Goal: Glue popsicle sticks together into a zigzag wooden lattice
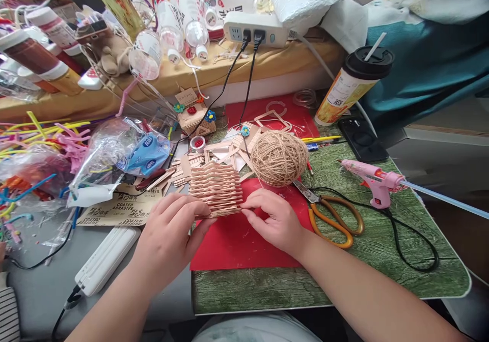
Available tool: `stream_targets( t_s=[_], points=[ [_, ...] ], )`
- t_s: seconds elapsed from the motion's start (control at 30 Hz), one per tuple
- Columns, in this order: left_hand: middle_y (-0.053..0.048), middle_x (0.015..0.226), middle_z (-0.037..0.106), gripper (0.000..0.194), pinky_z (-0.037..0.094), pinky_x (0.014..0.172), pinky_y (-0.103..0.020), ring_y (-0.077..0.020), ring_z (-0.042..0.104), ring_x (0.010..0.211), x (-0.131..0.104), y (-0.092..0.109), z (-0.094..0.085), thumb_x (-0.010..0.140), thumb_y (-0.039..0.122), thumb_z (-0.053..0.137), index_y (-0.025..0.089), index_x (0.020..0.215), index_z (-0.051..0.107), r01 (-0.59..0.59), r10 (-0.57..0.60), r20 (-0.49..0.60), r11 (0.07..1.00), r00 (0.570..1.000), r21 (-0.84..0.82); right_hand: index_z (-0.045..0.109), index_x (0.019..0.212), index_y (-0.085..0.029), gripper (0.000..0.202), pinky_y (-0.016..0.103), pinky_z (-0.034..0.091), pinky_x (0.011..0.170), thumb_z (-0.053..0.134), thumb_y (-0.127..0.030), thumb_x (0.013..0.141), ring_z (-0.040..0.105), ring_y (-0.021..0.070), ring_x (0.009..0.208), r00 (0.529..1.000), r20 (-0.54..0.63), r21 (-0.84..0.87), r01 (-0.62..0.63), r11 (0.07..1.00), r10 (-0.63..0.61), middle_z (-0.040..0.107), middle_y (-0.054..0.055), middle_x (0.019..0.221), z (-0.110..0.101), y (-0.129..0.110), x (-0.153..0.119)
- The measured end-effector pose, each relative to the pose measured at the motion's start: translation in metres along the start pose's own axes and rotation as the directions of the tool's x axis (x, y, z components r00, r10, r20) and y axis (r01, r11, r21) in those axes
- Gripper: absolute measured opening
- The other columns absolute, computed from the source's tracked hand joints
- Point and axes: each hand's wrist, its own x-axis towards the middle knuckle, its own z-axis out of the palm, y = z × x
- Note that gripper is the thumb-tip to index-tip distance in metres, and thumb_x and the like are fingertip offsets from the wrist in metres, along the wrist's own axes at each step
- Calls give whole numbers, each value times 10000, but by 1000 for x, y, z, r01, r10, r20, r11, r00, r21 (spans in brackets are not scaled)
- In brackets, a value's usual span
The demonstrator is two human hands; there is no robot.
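A box-like stack of wooden craft sticks (216,187), laid in rows, stands on a red sheet (225,250) in front of me. My left hand (171,230) is closed, thumb and fingers pinching the stack's near left corner. At the near right corner, my right hand (273,220) is closed in a pinch, its fingertips at the end of the lowest sticks. Anything small between those fingertips is hidden. Just behind my right hand sits a ball of twine (280,158). Orange-handled scissors (330,215) lie to its right, blades toward the twine.
A pink glue gun (376,181) with its cord rests on the green board (416,235). Loose craft sticks (175,171) lie behind the stack. Sandpaper (114,207) and a white power strip (109,260) are at left. A tilted drink cup (351,85) and a phone (362,138) stand back right.
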Motion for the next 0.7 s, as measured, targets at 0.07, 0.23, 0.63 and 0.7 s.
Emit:
stream_targets(
  t_s=[0.07,0.23,0.63,0.7],
  points=[
    [-23,978,717,175,493,896,-350,-205,635,954,-1,-4,5,1006,127,706,236,1069,584,0,-3,-48,998,999,-69,745,1063,-229,143,347,619,842,703,-105,1006,739,193,892,999,-30,13,-10,1000,10,769,60,949,-1,-1,1],
    [-21,925,678,198,506,852,-340,-190,614,894,-7,-12,27,964,104,728,220,1052,594,-7,-42,-216,975,975,-221,747,1105,-238,177,349,620,862,692,-96,1016,729,196,935,997,-71,17,-15,1000,16,742,64,991,-8,-5,3],
    [-34,929,682,264,512,872,-374,-205,623,922,-57,-28,65,914,57,741,220,1083,622,67,-186,-322,936,928,-347,743,1132,-245,197,347,630,844,693,-99,1010,736,196,917,998,54,36,-13,999,11,760,66,987,-3,2,1],
    [-34,932,688,268,509,875,-376,-205,627,922,-63,-30,65,906,60,751,222,1080,628,73,-195,-332,936,923,-345,738,1130,-241,198,351,627,847,690,-94,1006,735,196,910,998,68,35,-19,999,17,765,67,981,-2,3,0]
  ],
)
